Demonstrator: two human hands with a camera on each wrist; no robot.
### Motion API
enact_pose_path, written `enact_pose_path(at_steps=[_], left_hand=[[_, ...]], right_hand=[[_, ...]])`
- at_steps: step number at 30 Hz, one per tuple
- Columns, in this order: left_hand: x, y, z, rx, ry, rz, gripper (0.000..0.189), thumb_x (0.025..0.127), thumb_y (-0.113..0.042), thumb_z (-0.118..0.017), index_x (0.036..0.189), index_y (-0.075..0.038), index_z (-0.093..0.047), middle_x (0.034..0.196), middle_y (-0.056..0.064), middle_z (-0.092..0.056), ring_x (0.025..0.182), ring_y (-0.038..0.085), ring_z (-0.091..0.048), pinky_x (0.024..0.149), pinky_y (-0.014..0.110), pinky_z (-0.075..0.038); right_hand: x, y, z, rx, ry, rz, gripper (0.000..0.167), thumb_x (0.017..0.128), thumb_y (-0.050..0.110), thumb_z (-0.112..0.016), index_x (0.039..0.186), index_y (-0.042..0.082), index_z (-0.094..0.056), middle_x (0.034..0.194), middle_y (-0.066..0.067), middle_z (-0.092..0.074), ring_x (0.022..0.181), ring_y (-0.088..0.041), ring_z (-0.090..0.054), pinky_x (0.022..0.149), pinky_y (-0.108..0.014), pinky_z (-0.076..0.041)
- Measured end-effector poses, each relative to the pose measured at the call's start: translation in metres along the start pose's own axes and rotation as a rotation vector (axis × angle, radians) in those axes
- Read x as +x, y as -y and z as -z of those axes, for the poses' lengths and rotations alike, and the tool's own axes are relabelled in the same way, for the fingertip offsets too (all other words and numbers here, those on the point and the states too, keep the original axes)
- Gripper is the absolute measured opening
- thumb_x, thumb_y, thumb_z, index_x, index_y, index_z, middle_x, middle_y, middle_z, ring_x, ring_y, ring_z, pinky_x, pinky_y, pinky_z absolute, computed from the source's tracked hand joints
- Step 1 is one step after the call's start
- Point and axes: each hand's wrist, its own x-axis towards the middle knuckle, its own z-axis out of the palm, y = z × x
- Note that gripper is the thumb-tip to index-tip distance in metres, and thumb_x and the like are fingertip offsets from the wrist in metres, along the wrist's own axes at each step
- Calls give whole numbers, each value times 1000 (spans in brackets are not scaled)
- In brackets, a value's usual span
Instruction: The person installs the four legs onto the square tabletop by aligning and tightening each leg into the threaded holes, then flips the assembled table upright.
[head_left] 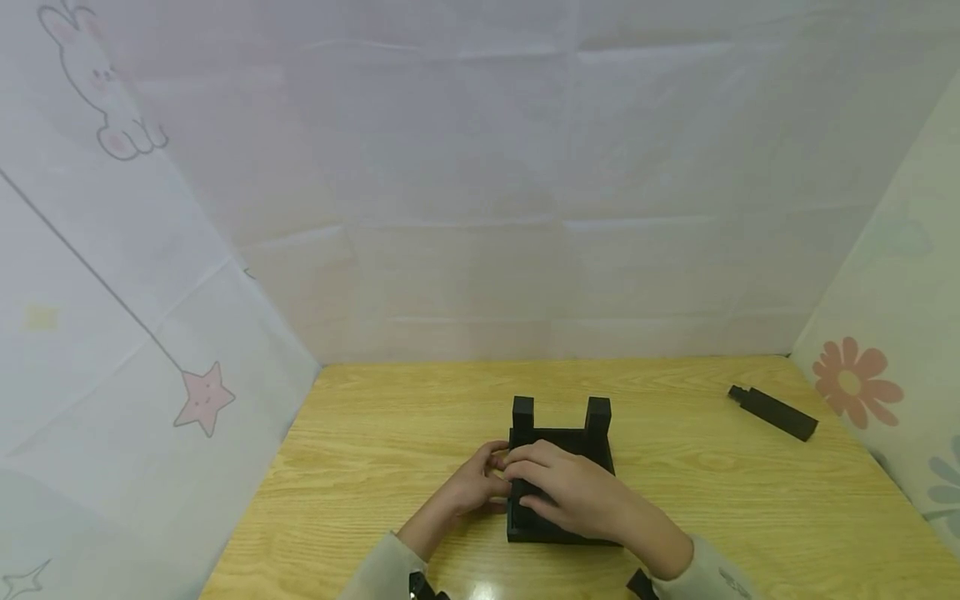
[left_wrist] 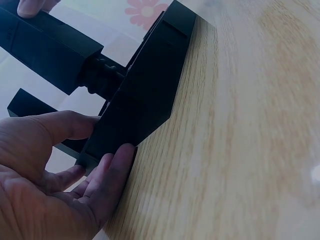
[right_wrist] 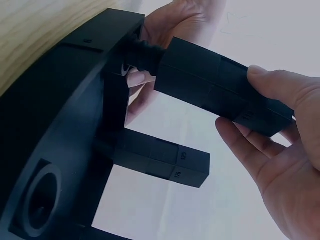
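Note:
A black square-cornered base (head_left: 562,538) lies on the table with two black legs (head_left: 523,412) rising from its far corners. My right hand (head_left: 570,492) pinches the outer end of another black square leg (right_wrist: 200,82) between thumb and fingers. Its threaded end (left_wrist: 102,77) meets a corner of the base, with several threads showing. From the head view this leg is mostly hidden under my right hand. My left hand (head_left: 474,483) grips the base's left edge beside that corner, thumb and fingers on either side. A round socket (right_wrist: 59,182) shows at another corner.
A further black leg (head_left: 776,412) with a narrow threaded end lies at the right of the wooden table (head_left: 375,417). Pale printed cloth (head_left: 480,208) hangs behind the table and along both sides.

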Motion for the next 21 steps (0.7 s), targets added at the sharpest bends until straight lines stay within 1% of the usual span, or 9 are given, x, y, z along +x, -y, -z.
enact_pose_path(at_steps=[4,8,12,16,18,21], left_hand=[[-1,-1,0,2,-2,0,81,85,-4,-71,156,-7,-32,121,13,-47,93,22,-63,80,46,-60],[-2,-2,0,21,-9,-7,77,89,-6,-71,155,-8,-32,121,12,-46,93,23,-63,79,46,-60],[-3,-2,0,19,-6,-10,74,93,-8,-71,156,-8,-32,124,14,-45,96,24,-64,80,47,-60],[-4,-4,-1,6,6,-4,73,94,-10,-70,156,-7,-31,128,17,-46,97,25,-65,82,49,-59],[-4,-4,-1,5,11,-3,73,95,-9,-69,156,-8,-30,128,17,-46,97,25,-64,83,50,-59],[-3,-4,0,22,3,-5,74,92,-4,-68,156,-8,-31,126,16,-44,94,24,-61,81,48,-60]], right_hand=[[1,0,1,3,33,12,42,88,13,-80,127,16,-64,135,4,-59,115,-11,-59,88,-15,-52],[2,2,1,-5,94,-10,41,89,14,-78,128,15,-65,134,4,-61,114,-10,-59,85,-14,-52],[1,3,-1,-18,138,-24,42,91,13,-76,131,16,-64,137,3,-59,118,-12,-58,87,-17,-54],[-1,3,0,-25,145,-34,45,91,8,-74,134,16,-63,145,3,-53,122,-15,-57,87,-20,-54],[-1,3,2,-25,156,-38,48,91,4,-71,136,18,-62,146,3,-52,121,-15,-56,85,-19,-54],[1,4,5,-27,181,-39,48,91,-1,-67,134,21,-64,144,4,-54,119,-13,-55,83,-18,-53]])
